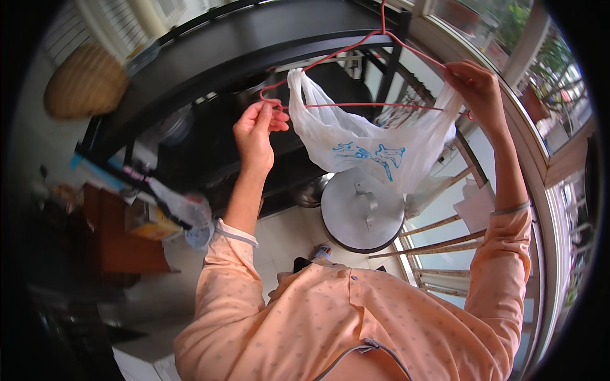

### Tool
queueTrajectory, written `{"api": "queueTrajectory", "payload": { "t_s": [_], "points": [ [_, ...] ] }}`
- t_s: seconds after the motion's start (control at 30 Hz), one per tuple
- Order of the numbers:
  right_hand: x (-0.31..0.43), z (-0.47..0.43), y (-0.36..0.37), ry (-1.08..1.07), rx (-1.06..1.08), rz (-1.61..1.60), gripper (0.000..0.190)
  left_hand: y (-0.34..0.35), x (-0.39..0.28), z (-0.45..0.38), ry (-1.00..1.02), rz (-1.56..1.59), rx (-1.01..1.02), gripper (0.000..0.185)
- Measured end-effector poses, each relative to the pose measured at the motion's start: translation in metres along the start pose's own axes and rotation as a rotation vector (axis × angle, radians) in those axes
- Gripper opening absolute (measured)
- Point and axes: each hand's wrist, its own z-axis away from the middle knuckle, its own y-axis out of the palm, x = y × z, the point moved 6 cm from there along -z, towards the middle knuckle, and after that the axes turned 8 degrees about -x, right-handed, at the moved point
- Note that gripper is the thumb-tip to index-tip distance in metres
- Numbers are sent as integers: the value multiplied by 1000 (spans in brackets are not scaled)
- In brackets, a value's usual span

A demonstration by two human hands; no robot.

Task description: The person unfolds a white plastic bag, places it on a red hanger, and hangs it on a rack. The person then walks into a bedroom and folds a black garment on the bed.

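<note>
A red wire clothes hanger (352, 104) is up in front of me, its hook running past the top edge of the view. From its two ends hangs a white plastic bag (376, 147) with blue print, one handle looped over each side. My left hand (257, 128) pinches the hanger's left end between thumb and fingers, close beside the bag's left handle. My right hand (474, 90) grips the hanger's right arm and the top of the bag's right handle.
A black metal shelf rack (281, 40) stands ahead. Below the bag is a large lidded metal pot (362, 209) on the tiled floor. A woven basket (86, 83) is at upper left, a brown cabinet (124, 238) at left. Wooden poles (429, 250) and a window frame (524, 114) are at right.
</note>
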Motion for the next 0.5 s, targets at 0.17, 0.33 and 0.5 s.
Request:
{"api": "queueTrajectory", "payload": {
  "t_s": [0.17,0.33,0.5],
  "points": [
    [65,0,41,-45,165,-218,12,-79,-31,39,95,-4,-208,20],
    [126,-9,104,-97,226,-437,14,-167,-62,65,168,-33,-431,20],
    [198,-21,189,-119,319,-546,15,-262,-101,86,239,-133,-686,20]
  ]
}}
